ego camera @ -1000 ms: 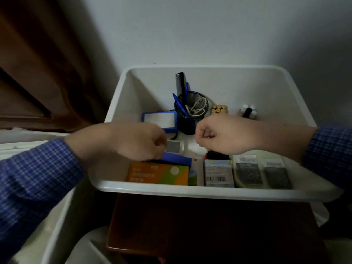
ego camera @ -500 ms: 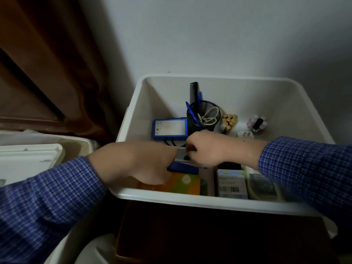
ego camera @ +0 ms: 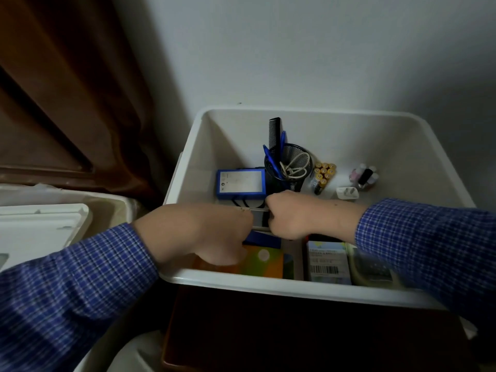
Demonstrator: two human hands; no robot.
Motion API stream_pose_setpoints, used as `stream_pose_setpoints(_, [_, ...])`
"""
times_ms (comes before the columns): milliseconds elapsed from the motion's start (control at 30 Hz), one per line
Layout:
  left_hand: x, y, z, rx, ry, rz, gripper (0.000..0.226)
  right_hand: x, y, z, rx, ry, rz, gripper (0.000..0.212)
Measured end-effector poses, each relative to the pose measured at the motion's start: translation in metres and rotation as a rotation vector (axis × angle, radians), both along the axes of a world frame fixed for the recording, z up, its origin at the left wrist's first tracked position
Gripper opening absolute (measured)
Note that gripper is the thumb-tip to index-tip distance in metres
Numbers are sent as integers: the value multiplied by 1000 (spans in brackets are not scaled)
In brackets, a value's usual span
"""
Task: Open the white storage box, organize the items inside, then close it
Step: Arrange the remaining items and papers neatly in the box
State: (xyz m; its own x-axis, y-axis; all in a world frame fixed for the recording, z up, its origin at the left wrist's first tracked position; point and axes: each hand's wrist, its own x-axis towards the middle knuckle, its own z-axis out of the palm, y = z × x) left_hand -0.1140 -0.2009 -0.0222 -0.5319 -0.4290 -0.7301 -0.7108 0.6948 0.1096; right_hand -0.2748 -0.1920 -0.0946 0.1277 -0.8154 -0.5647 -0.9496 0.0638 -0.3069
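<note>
The white storage box (ego camera: pixel 268 283) stands open with no lid on it. Both hands reach into its middle. My left hand (ego camera: pixel 212 232) and my right hand (ego camera: pixel 290 214) each grip one end of a small white-grey rectangular device (ego camera: pixel 258 217) held between them. Under the hands lie a blue flat item (ego camera: pixel 264 241), an orange-green box (ego camera: pixel 264 260) and a barcode-labelled box (ego camera: pixel 328 263). Further back sit a blue-framed device (ego camera: pixel 240 183), a black mesh cup (ego camera: pixel 291 165) with pens and a comb, yellow batteries (ego camera: pixel 323 173), small bottles (ego camera: pixel 365 175) and a white plug (ego camera: pixel 347 193).
A white lid (ego camera: pixel 40 224) lies on another bin to the left. A brown curtain (ego camera: pixel 67 89) hangs at the left, a pale wall behind. The box rests on a dark brown surface (ego camera: pixel 295 331).
Both hands dropped lower into the box and closed on the small white-grey device from either side. The view shifted, so the box sits further right and lower.
</note>
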Motion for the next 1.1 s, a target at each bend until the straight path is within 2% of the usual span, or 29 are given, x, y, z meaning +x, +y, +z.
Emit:
stream_pose_setpoints(100, [-5,-3,0,46,-27,34,14,-7,3,13,-65,31,20,14])
stream_pose_setpoints(233, [-16,-6,-2,68,-53,45,25,-19,14,34,-149,0,2,25])
stream_pose_setpoints(433, [-18,4,1,-13,-41,39,36,-25,36,47,-203,-69,-99,24])
stream_pose_setpoints(633, [19,31,32,-212,331,182,38,-17,68,68,-257,-106,-159,21])
stream_pose_setpoints(767, [58,62,60,-287,610,293,18,6,94,88,-401,-149,-163,19])
stream_pose_setpoints(867, [102,75,78,-441,758,426,12,51,104,112,-526,-242,-134,16])
stream_pose_setpoints(1000, [190,88,84,-558,655,691,9,137,112,141,-571,-413,-13,17])
stream_pose_setpoints(1100, [270,107,61,-592,505,918,26,206,117,138,-458,-491,75,15])
